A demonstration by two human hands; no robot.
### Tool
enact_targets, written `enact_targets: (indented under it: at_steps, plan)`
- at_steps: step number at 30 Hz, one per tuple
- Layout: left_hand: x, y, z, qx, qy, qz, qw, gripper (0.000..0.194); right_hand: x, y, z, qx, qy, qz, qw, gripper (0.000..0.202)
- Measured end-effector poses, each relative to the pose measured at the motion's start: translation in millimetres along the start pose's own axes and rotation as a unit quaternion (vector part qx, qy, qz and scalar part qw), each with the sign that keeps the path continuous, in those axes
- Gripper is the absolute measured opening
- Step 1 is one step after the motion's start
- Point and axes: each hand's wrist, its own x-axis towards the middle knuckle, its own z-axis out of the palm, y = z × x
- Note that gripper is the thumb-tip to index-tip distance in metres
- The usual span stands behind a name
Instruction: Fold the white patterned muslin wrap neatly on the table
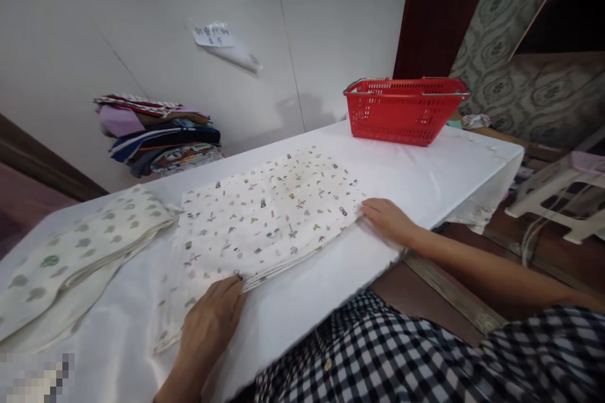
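Note:
A white cotton cloth (269, 214) with a small print of plants and insects lies folded in several layers on the table. My left hand (215, 312) is at its near left edge, fingers together and curled over the layers. At the near right corner, my right hand (388, 220) has its fingertips closed on the cloth's edge. Both thumbs are mostly hidden. To the left, a second folded cloth (94, 233), cream with grey-green spots, lies partly in loose folds beside the printed one.
A white-covered table (416, 182) runs along the wall. On its far right part stands a red plastic basket (397, 116). Folded clothes (161, 132) are stacked beyond the far left edge. A white plastic stool (562, 201) stands at right. A paper label (215, 36) hangs on the wall.

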Motion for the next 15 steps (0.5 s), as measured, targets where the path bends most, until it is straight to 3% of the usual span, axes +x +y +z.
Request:
enact_targets:
  at_steps: [4,8,11,15]
  plan:
    - [-4.1,-3.5,6.2,0.004,0.014,0.005,1.0,0.03,-18.5,44.9,-17.2,0.074,-0.017,0.211,0.975,0.025]
    - [-5.5,-5.0,9.9,-0.004,0.019,0.013,1.0,0.03,-6.6,59.3,-22.2,0.238,-0.099,0.433,0.863,0.02]
    - [-5.9,-4.2,9.6,-0.009,0.023,0.015,1.0,0.029,12.7,57.7,-25.0,0.292,-0.15,0.482,0.812,0.013]
    - [-8.5,-2.6,9.3,-0.013,0.029,0.013,0.999,0.031,32.4,54.7,-31.0,0.284,-0.196,0.477,0.809,0.017]
